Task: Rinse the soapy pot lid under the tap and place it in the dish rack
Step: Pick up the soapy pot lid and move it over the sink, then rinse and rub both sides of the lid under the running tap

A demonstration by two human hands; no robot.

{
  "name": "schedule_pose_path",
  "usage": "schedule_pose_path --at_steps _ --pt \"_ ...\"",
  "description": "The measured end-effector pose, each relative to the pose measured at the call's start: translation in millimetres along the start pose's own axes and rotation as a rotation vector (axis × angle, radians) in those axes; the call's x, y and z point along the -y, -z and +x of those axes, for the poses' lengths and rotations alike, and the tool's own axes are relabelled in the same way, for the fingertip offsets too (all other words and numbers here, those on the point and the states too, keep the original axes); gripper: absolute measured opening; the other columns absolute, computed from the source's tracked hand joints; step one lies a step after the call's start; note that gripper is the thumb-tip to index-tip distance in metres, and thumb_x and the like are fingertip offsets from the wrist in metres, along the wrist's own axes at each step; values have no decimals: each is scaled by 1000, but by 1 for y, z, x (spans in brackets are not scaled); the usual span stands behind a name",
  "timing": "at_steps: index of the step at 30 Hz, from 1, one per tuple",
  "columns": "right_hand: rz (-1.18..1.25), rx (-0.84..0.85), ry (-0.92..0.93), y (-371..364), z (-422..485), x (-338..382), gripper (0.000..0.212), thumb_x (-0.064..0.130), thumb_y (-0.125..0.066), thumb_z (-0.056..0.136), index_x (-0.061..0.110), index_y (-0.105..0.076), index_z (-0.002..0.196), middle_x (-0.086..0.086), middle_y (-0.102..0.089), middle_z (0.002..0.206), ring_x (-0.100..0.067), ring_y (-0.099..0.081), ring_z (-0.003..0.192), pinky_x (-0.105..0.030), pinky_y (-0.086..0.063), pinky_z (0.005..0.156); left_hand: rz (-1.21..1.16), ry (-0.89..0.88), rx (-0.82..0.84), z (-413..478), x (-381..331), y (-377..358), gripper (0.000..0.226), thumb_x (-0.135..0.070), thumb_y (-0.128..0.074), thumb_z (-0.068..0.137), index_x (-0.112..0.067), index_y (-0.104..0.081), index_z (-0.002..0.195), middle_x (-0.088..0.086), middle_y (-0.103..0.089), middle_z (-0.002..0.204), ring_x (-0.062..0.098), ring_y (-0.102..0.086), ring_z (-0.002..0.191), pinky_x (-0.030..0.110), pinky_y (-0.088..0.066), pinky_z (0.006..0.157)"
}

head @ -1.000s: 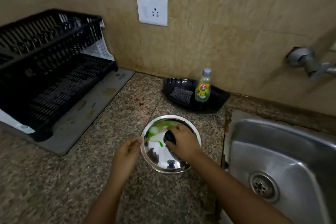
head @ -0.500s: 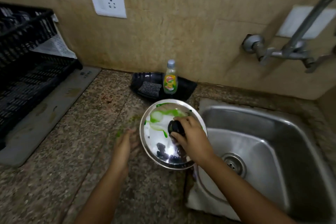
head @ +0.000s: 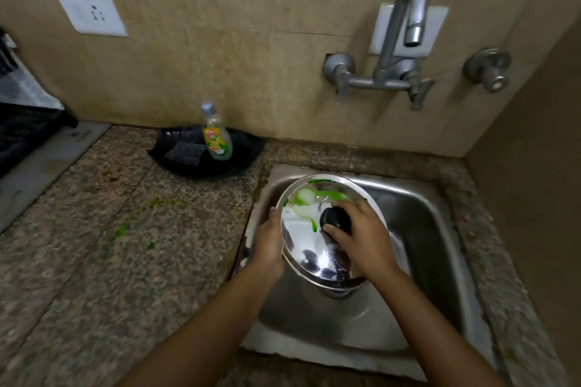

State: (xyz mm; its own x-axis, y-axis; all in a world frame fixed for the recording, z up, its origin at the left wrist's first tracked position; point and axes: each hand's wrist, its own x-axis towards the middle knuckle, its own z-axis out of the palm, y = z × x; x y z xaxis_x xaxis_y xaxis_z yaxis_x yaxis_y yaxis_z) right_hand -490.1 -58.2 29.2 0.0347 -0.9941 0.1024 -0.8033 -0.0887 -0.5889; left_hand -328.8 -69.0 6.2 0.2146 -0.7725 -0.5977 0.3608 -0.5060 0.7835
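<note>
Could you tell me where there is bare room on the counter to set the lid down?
Bare granite counter lies between the dish rack and the sink, marked only by green smears. The black tray crowds the back.

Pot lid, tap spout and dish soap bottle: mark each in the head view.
pot lid (head: pixel 301 237): head view, bare shiny steel left of the knob.
tap spout (head: pixel 412 34): head view, its outlet tip.
dish soap bottle (head: pixel 217 141): head view, the label.

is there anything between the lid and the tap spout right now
Nothing visible. The pot lid, held by the right hand and steadied by the left hand, is over the sink; the space up to the tap spout looks open.
</note>
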Motion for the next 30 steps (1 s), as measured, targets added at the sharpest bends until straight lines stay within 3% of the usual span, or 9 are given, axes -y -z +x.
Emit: schedule_pose_path --at_steps 2,6,9,12,15,18,22,25,30 --pt "33 -8 -17 11 -1 -12 42 34 -72 80 22 -61 118 -5 -58 116 -23 -54 110 -32 -43 92 0 -40 -51 -5 1 -24 46 -43 -41 99 -11 -68 79 14 -70 87 40 -67 91 44 -54 85" --pt "112 -19 -15 39 9 -29 39 39 -73 78 25 -65 113 3 -61 114 -13 -56 105 -24 -42 86 14 -177 -73 -10 -10 -57 40 -34 -43 100 -9 -67 80 7 -66 70 22 -62 66 31 -50 67" --pt "363 -178 -85 68 32 -44 27 38 -69 83 24 -68 106 3 -65 107 -11 -60 96 -28 -48 85 14 -249 -20 -8 -22 -71 42 -32 -46 99 -14 -62 65 -5 -63 51 13 -60 52 22 -49 54" --pt "642 -320 -243 95 71 -58 19 29 -60 92 18 -65 106 3 -66 97 -15 -60 93 -35 -48 88 53 -300 -7 0 -36 -79 40 -35 -50 96 -15 -67 66 3 -69 65 27 -66 69 36 -56 70" --pt "694 -397 -328 119 116 -61 29 23 -55 94 7 -59 118 -7 -64 106 -25 -61 100 -39 -47 94 45 -326 26 3 -49 -87 38 -39 -51 96 -14 -72 77 10 -72 79 33 -68 84 51 -55 88" --pt "669 -467 -271 136 146 -44 34 25 -57 93 6 -58 121 -6 -64 108 -17 -59 98 -30 -46 84 15 -321 39 -1 -57 -94 40 -37 -47 98 -8 -71 84 12 -71 86 34 -68 91 47 -53 93" --pt "416 -504 -227 138 167 -27 30 44 -55 90 16 -66 93 -8 -69 90 -24 -62 85 -28 -37 68 36 -295 40 1 -55 -93 42 -44 -47 96 -12 -70 81 14 -72 85 36 -69 92 50 -53 93" --pt "295 -547 -279 137 170 -23 41 46 -49 93 9 -66 91 -14 -70 94 -31 -62 88 -29 -32 64 35 -271 53 -1 -57 -93 40 -43 -47 97 -15 -70 81 11 -72 86 34 -68 93 46 -53 93" --pt "351 -565 -293 132 176 -25 43 45 -45 96 9 -66 90 -15 -70 91 -31 -63 85 -29 -35 64 26 -270 37 -3 -60 -93 40 -43 -47 97 -15 -69 79 10 -72 83 32 -68 89 42 -54 88"
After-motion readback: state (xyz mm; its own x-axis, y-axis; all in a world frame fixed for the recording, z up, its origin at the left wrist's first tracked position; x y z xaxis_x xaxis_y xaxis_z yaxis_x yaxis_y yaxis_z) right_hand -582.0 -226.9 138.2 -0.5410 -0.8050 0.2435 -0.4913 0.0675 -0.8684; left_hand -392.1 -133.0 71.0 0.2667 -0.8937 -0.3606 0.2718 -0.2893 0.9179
